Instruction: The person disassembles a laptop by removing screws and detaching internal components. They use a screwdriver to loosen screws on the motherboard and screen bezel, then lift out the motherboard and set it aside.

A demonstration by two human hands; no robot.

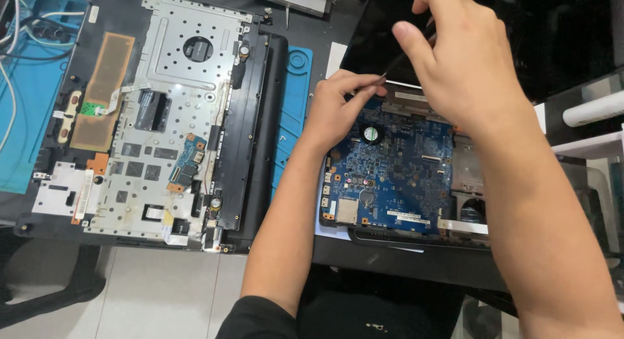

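A blue laptop mainboard (396, 176) lies in a black base shell in front of me. My left hand (338, 108) rests on the board's upper left corner, fingers pinched around the tip of a thin dark screwdriver (392, 67). My right hand (461, 59) is raised over the board's top edge and grips the screwdriver's upper end; the handle is mostly hidden by the fingers. A small round fan (371, 133) sits just below my left hand.
An opened laptop top case (175, 111) with a silver metal plate lies to the left on a black table. A blue work mat (296, 98) lies under it. White cables (26, 40) sit at far left, an optical drive (292, 0) at top.
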